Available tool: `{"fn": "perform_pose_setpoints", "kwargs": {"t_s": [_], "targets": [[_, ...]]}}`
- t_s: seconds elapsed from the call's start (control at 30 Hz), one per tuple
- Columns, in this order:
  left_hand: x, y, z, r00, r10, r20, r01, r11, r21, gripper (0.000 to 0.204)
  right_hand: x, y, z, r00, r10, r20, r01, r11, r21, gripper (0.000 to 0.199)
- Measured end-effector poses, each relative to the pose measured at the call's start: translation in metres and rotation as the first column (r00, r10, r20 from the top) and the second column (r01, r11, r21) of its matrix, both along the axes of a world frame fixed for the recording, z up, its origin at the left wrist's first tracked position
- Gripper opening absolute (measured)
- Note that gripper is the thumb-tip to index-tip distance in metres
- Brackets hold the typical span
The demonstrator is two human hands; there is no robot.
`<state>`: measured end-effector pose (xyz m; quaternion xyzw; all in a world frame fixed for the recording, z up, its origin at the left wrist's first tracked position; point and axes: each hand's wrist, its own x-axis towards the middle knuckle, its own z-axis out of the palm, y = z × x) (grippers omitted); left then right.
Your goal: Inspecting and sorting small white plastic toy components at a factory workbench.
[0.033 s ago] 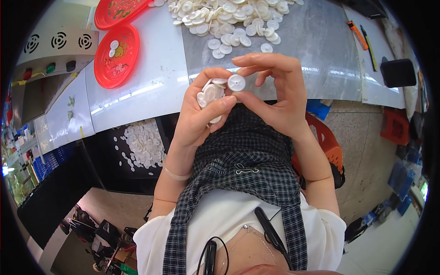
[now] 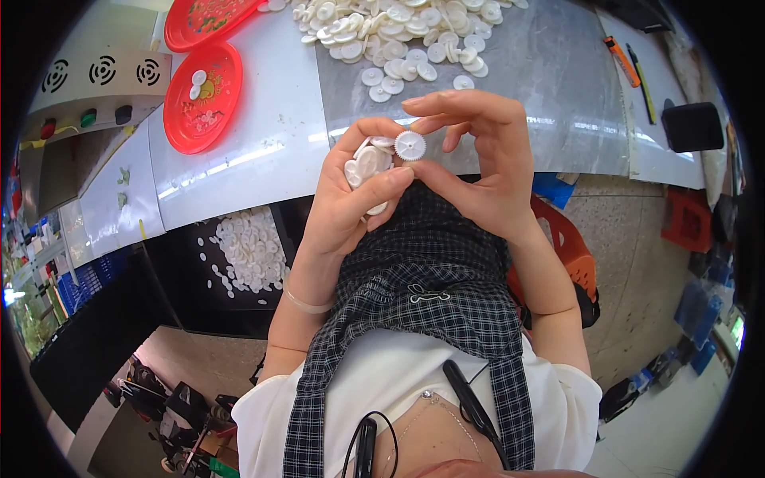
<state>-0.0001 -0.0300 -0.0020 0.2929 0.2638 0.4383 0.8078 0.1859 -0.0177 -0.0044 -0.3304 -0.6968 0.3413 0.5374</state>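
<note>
My left hand (image 2: 339, 211) is cupped around a small stack of white plastic gears (image 2: 363, 166), held in front of my chest at the table edge. My right hand (image 2: 490, 171) pinches a single white toothed gear (image 2: 409, 146) between thumb and fingertips, right beside that stack. A large pile of the same white gears (image 2: 398, 32) lies on the grey mat (image 2: 550, 103) just beyond both hands.
Two red trays (image 2: 199, 103) sit at the far left of the table, one holding a couple of gears. A black bin of white gears (image 2: 247, 251) sits below the table. An orange utility knife (image 2: 621, 60), a pen and a black block (image 2: 693, 126) lie at right.
</note>
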Motion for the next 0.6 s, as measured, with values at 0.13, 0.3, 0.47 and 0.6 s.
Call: {"fn": "perform_pose_setpoints", "kwargs": {"t_s": [0.13, 0.3, 0.47, 0.6], "targets": [[0.006, 0.001, 0.006, 0.999, 0.023, -0.041, -0.024, 0.999, -0.032, 0.031, -0.001, 0.001, 0.0, 0.994, 0.062, -0.095, -0.066, 0.997, -0.039, 0.071], [0.006, 0.002, 0.008, 0.996, 0.059, -0.068, -0.063, 0.996, -0.056, 0.025, -0.003, 0.0, -0.003, 0.993, 0.089, -0.072, -0.09, 0.996, -0.007, 0.07], [-0.009, -0.002, 0.006, 0.99, 0.13, -0.054, -0.133, 0.989, -0.057, 0.019, 0.002, 0.005, 0.003, 0.996, 0.021, 0.084, -0.019, 1.0, -0.022, 0.042], [-0.056, -0.008, 0.014, 0.975, 0.063, -0.215, -0.044, 0.995, 0.09, 0.02, 0.005, 0.019, -0.006, 0.897, -0.26, 0.357, 0.255, 0.965, 0.06, 0.027]]}}
